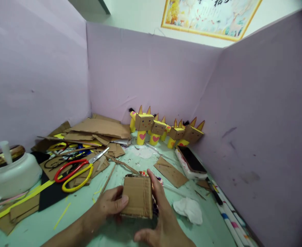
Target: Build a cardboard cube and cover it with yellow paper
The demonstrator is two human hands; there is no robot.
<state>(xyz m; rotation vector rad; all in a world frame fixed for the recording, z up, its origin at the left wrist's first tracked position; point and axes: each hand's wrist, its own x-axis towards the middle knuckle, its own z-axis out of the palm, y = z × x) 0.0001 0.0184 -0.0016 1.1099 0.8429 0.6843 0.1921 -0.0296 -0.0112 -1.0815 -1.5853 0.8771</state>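
The left hand (112, 204) is closed on the box (137, 197), its thumb on the near face. The right hand (162, 202) is spread, forefinger along the box's right edge and thumb standing off; whether it bears any weight I cannot tell. The box is held low over the middle of the table (109, 233), whose pale green top is littered with yellow strips (62, 216) and specks. A crumpled tissue (189, 210) lies to the right, with markers (232, 219) along that edge; scissors (76, 171) (red and yellow handles, blades slightly parted) lie on cardboard scraps to the left, near a white pot (14, 175). Further back stand four horned figures (144, 123), near a phone (191, 159). Lilac panels (151, 68) enclose three sides; above them, a framed picture (210, 17) hangs on a pale wall (135, 17).
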